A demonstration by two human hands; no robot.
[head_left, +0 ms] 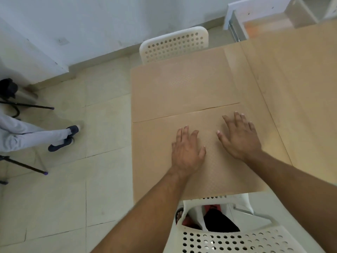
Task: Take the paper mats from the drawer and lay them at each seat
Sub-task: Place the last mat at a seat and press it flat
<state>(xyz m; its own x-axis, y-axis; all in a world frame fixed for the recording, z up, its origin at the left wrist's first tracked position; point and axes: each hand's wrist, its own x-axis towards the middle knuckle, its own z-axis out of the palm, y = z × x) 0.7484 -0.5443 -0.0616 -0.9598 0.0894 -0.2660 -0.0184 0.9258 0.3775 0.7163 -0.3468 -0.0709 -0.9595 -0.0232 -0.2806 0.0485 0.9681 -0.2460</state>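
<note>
Both hands, left hand and right hand, lay spread flat on the near mat (gripping nothing); lifting carelessly could slide it over the desk edge.

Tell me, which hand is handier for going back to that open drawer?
Probably the right hand: it lies flat on the near mat on the side nearer the open drawer; the left hand is farther away.

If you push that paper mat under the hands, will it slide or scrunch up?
Probably slide: the near mat lies flat on a smooth wooden table, and both the left hand and right hand rest open on it. It looks thin, so likely light and floppy when lifted. Its dotted texture may add a little grip.
</note>
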